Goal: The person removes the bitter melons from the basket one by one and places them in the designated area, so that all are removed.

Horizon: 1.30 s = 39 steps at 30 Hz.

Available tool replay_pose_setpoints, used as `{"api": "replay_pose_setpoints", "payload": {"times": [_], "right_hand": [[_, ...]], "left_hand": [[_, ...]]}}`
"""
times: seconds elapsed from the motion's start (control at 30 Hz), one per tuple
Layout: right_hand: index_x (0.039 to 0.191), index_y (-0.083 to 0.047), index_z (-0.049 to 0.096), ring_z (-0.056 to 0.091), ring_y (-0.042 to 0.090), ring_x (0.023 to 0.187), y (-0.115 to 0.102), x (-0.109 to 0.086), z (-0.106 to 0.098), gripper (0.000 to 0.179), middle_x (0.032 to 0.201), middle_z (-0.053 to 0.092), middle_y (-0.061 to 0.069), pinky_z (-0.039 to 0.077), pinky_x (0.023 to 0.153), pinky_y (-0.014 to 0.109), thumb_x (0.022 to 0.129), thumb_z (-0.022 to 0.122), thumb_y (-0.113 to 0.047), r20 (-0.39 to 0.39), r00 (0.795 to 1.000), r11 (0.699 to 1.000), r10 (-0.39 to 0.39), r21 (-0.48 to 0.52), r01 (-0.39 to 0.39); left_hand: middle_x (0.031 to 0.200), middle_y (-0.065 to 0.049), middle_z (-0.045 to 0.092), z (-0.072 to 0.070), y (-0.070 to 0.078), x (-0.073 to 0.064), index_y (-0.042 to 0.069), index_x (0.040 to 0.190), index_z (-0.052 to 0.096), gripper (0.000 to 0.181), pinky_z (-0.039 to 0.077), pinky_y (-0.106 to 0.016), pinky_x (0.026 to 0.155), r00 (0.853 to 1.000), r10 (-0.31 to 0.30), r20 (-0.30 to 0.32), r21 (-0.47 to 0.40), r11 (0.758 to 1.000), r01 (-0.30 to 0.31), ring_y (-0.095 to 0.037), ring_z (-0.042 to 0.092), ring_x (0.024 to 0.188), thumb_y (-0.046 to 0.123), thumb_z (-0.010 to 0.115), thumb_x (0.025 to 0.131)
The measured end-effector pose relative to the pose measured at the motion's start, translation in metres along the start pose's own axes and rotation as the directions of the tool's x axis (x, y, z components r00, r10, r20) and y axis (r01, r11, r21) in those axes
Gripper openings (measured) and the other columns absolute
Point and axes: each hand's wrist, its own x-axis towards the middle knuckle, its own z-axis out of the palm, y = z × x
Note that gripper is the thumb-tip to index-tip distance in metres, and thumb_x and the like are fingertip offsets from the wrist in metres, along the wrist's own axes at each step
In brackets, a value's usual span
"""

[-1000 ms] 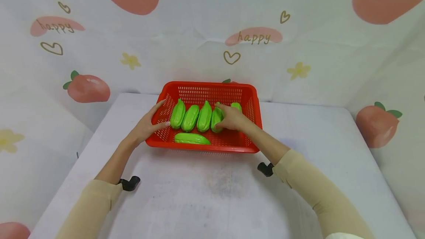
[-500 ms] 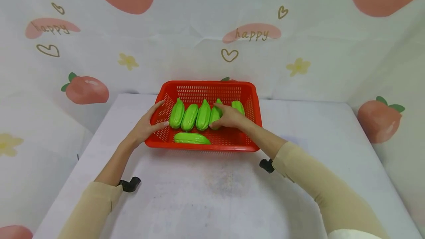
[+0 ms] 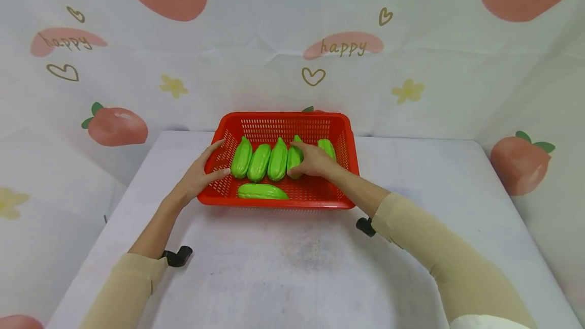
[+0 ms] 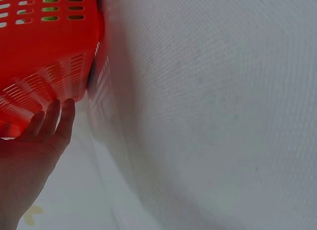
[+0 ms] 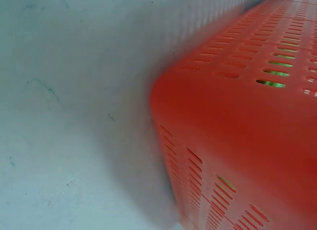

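Note:
In the head view a red perforated basket [image 3: 274, 203] holds several green ribbed gourd-like vegetables, most of them side by side. One gourd [image 3: 262, 191] lies crosswise along the front wall. My left hand [image 3: 194, 176] is at the basket's left rim, thumb over the edge; the left wrist view shows its fingers [image 4: 49, 122] against the outer wall. Inside the basket my right hand [image 3: 315, 160] pinches the fourth upright gourd [image 3: 294, 154] between thumb and fingers. Just right of that hand another gourd [image 3: 326, 148] is partly hidden. The right wrist view shows the basket's outer wall [image 5: 218, 121], no hand.
The basket stands on a white table [image 3: 256, 268] near its back edge. Behind hangs a white cloth [image 3: 256, 29] printed with peaches, hearts and flowers. Dark wrist-mounted devices show at the left forearm [image 3: 148, 240] and the right one.
My right hand, with the gourd, has moved slightly left toward its neighbours, exposing more of the gourd on the right. My left hand stays at the rim. The head view has shifted a little.

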Motion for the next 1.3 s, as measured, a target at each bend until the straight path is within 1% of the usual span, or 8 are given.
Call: {"api": "replay_pose_setpoints", "payload": {"times": [0.13,0.2,0.37,0.5,0.8,1.03,1.2,1.3], "right_hand": [[0.153,-0.013,0.038,0.047,0.028,0.131,0.001,0.001,-0.002,0.085,0.148,0.047,0.014,0.039,0.109,0.043,0.082,0.082,-0.026,-0.006,0.999,0.999,-0.042,0.001,0.042],[0.153,-0.012,0.039,0.047,0.028,0.129,0.001,0.001,-0.003,0.084,0.148,0.047,0.014,0.04,0.108,0.043,0.081,0.082,-0.024,-0.01,0.998,0.998,-0.059,0.031,0.059],[0.153,-0.017,0.039,0.046,0.027,0.123,0.001,-0.003,-0.01,0.084,0.148,0.046,0.011,0.042,0.105,0.045,0.081,0.082,-0.021,-0.019,0.998,0.977,-0.058,0.204,0.061],[0.153,-0.024,0.039,0.046,0.027,0.119,0.001,-0.008,-0.018,0.084,0.146,0.046,0.009,0.044,0.102,0.047,0.081,0.081,-0.023,-0.037,0.998,0.958,-0.044,0.282,0.053],[0.154,-0.028,0.036,0.047,0.025,0.122,-0.003,-0.017,-0.034,0.085,0.144,0.045,0.007,0.044,0.103,0.047,0.082,0.081,-0.026,-0.035,0.995,0.948,-0.095,0.303,0.101],[0.152,-0.035,0.037,0.049,0.025,0.119,-0.002,-0.025,-0.046,0.084,0.145,0.043,0.005,0.045,0.101,0.047,0.081,0.082,-0.029,-0.041,0.995,0.958,-0.087,0.27,0.095],[0.151,-0.036,0.037,0.054,0.028,0.117,0.006,-0.032,-0.056,0.083,0.145,0.043,0.004,0.049,0.096,0.046,0.082,0.082,-0.027,-0.054,0.994,0.946,-0.098,0.306,0.11],[0.152,-0.037,0.036,0.054,0.03,0.122,0.012,-0.037,-0.062,0.083,0.144,0.043,0.005,0.049,0.097,0.046,0.083,0.081,-0.028,-0.056,0.993,0.938,-0.106,0.325,0.118]], "left_hand": [[0.156,-0.016,0.028,0.0,0.0,-0.001,0.03,0.159,0.017,0.081,0.054,-0.049,0.089,1.0,0.006,-0.002,-0.006,1.0,-0.006,-0.038,0.045,0.126,0.031,0.064,0.094],[0.156,-0.016,0.028,0.0,0.0,0.0,0.03,0.159,0.018,0.08,0.055,-0.048,0.089,1.0,0.009,-0.002,-0.006,1.0,-0.009,-0.037,0.045,0.126,0.031,0.064,0.094],[0.156,-0.015,0.029,0.0,0.0,0.001,0.032,0.159,0.018,0.079,0.055,-0.042,0.087,1.0,0.002,-0.001,0.004,1.0,-0.002,-0.037,0.046,0.124,0.033,0.064,0.094],[0.155,-0.015,0.028,-0.001,-0.001,0.002,0.034,0.159,0.018,0.08,0.056,-0.041,0.085,1.0,-0.013,0.004,0.003,1.0,0.013,-0.038,0.046,0.123,0.034,0.065,0.094],[0.155,-0.014,0.029,-0.002,0.0,0.0,0.036,0.158,0.018,0.082,0.056,-0.034,0.082,1.0,-0.021,0.013,-0.032,0.999,0.021,-0.037,0.048,0.122,0.031,0.067,0.093],[0.157,-0.013,0.026,-0.003,0.002,-0.002,0.04,0.158,0.015,0.088,0.052,-0.04,0.092,0.999,-0.026,0.024,-0.03,0.999,0.026,-0.036,0.044,0.126,0.031,0.071,0.09],[0.159,-0.01,0.023,-0.003,0.001,-0.001,0.04,0.158,0.014,0.092,0.043,-0.05,0.101,1.0,-0.012,0.024,-0.057,0.998,0.013,-0.036,0.04,0.131,0.028,0.073,0.089],[0.159,-0.011,0.022,-0.004,0.001,-0.002,0.04,0.158,0.013,0.094,0.042,-0.051,0.102,1.0,-0.015,0.026,-0.064,0.998,0.017,-0.036,0.039,0.131,0.027,0.074,0.088]]}}
